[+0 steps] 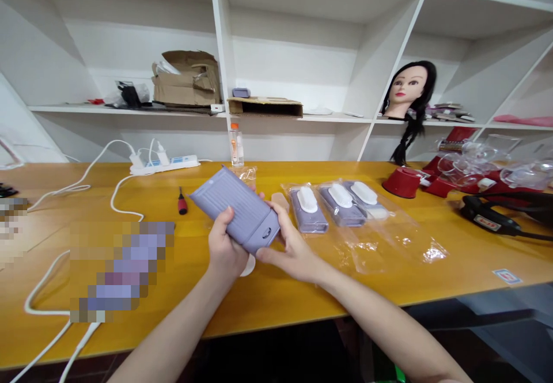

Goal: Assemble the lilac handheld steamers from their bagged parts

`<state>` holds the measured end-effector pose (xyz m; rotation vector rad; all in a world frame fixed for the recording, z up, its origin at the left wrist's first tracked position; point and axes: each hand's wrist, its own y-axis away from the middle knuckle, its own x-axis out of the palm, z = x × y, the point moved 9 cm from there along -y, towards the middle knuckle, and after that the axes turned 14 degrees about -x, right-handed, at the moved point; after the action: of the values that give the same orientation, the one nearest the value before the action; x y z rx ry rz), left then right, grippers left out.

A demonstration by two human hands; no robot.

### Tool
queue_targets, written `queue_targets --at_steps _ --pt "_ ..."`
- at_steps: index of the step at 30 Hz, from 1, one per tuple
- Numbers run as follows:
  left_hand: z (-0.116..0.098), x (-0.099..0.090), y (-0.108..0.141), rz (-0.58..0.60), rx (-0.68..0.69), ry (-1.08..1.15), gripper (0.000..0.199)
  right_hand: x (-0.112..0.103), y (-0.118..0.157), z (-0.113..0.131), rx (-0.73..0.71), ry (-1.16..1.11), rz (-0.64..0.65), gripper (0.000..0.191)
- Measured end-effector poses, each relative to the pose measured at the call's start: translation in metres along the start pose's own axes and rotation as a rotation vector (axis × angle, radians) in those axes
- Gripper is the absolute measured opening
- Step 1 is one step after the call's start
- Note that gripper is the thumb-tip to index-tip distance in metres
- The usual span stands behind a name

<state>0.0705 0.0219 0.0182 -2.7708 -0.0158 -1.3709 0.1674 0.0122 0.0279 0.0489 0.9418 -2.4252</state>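
Note:
A purple-grey ribbed case (237, 207) is held tilted above the table, its end with a small dark oval mark pointing to the lower right. My left hand (224, 245) grips its lower left edge, thumb on the ribbed face. Wrapped round the right end of the case is my right hand (294, 245), its thumb at the bottom corner. Part of a round white piece (247, 266) shows beneath the hands. To the right lie several similar purple cases (313, 222) in clear plastic bags, with white oval pieces (307, 198) on top.
A red-handled screwdriver (182, 203), a white power strip (166, 165) and cables lie left on the table (276, 296). A bottle (236, 146) stands behind. Red holders (401, 182) and a black corded tool (488, 216) are at right; a mannequin head (406, 92) sits on the shelf.

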Motion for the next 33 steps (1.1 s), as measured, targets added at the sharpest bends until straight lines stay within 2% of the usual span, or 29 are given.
queue_targets --at_steps 4,7,9,12,15,18,21,25,28,30,31,33 --pt "-0.004 -0.002 -0.005 0.020 -0.048 -0.006 0.035 -0.006 0.000 -0.016 0.138 -0.238 -0.077 0.054" --pt "-0.004 -0.016 -0.007 -0.127 -0.055 0.008 0.026 -0.005 0.002 -0.023 0.239 -0.348 -0.099 0.044" --pt "-0.003 -0.025 -0.007 -0.222 -0.047 -0.010 0.028 -0.003 0.003 -0.024 0.274 -0.387 -0.111 0.039" --pt "-0.009 -0.025 -0.008 -0.245 0.062 -0.116 0.037 -0.007 0.005 -0.024 0.277 -0.377 -0.190 0.036" --pt "-0.018 -0.015 -0.002 -0.182 0.222 -0.241 0.046 -0.010 0.005 -0.023 0.263 -0.381 -0.265 0.038" --pt "-0.015 0.005 0.005 -0.003 0.260 -0.371 0.070 -0.013 0.004 -0.024 0.241 -0.377 -0.294 0.040" --pt "-0.007 0.016 0.007 0.103 0.227 -0.477 0.092 -0.020 0.001 -0.021 0.144 -0.268 -0.292 0.047" --pt "-0.007 0.013 0.003 0.076 0.187 -0.512 0.098 -0.022 0.000 -0.011 0.018 -0.044 -0.213 0.053" --pt "-0.011 0.011 0.001 0.067 0.185 -0.546 0.099 -0.027 0.000 -0.002 -0.011 0.233 -0.159 0.057" --pt "-0.010 0.011 0.001 0.089 0.153 -0.572 0.100 -0.040 -0.001 0.004 -0.001 0.377 -0.209 0.064" --pt "-0.006 0.012 0.001 0.106 0.113 -0.582 0.099 -0.048 -0.001 0.006 0.006 0.368 -0.261 0.067" --pt "0.007 0.013 0.001 0.149 -0.011 -0.588 0.099 -0.060 -0.003 0.005 0.010 0.176 -0.362 0.064"
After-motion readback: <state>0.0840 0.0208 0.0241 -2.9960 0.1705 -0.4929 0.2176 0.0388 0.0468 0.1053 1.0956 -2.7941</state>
